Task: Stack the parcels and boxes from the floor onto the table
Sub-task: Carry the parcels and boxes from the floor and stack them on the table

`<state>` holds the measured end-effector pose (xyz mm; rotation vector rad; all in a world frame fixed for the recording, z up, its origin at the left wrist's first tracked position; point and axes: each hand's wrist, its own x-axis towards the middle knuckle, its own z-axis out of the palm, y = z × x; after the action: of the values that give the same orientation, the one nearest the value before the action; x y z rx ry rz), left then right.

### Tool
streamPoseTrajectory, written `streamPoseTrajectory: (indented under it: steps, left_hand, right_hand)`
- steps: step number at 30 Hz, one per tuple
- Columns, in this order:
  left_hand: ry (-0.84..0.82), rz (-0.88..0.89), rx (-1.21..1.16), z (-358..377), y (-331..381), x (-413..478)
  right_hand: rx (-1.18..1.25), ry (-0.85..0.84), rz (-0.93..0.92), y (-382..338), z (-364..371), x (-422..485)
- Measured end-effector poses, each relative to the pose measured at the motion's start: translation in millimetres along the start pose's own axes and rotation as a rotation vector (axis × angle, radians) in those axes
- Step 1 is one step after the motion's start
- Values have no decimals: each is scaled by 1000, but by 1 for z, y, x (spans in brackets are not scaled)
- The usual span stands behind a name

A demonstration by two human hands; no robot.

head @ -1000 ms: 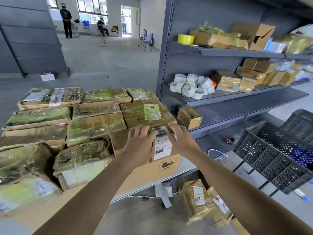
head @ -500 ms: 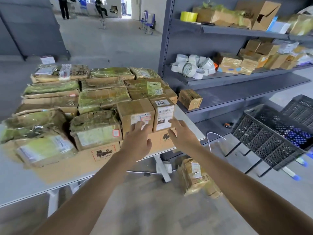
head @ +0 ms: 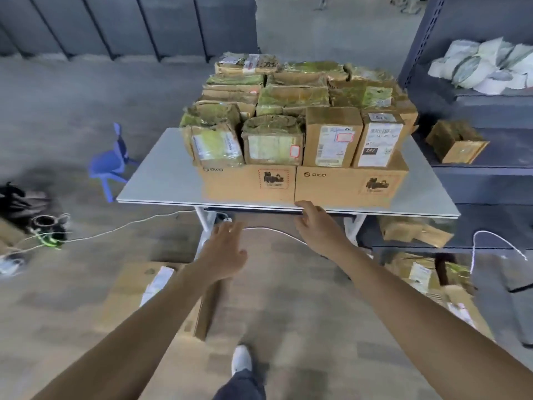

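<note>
A white table (head: 161, 171) carries two large PICO cartons (head: 346, 184) with several taped parcels stacked on them, among them a tall labelled box (head: 377, 142). My left hand (head: 225, 249) hangs open below the table's front edge, over the floor. My right hand (head: 317, 226) is open too, just under the front edge near the right carton, touching nothing. A flat cardboard box (head: 138, 293) lies on the floor under my left forearm. More parcels (head: 424, 275) lie on the floor at the right.
A grey shelf rack (head: 473, 99) stands right of the table with a small box (head: 455, 142) and tape rolls (head: 484, 67). A blue chair (head: 109, 166) stands left of the table. White cables (head: 129, 226) cross the floor. My shoe (head: 240, 359) shows below.
Both hands have let go of the tall labelled box and pulled back below the table edge. I have stepped back, and the view has tilted down toward the floor.
</note>
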<state>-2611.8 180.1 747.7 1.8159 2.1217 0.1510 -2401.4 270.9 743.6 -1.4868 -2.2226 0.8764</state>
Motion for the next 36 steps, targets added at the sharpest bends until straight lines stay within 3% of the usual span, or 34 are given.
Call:
streamPoseTrajectory:
  steps: [8,19,28,36]
  left_hand:
    - [77,-217,-93,-16,-98,-59]
    - [118,-286,-181,-33,-280,-47]
    - [13,-327,-269,-42,-456,-4]
    - [-119,-408,-330,8,-534,37]
  right_hand:
    - [-9,-141,-194,-76,74,14]
    - [-134,-289,-206,-183,206,88]
    - [-186,-347,-115,-288,333,173]
    - [-251,-499,-88,-281,428,224]
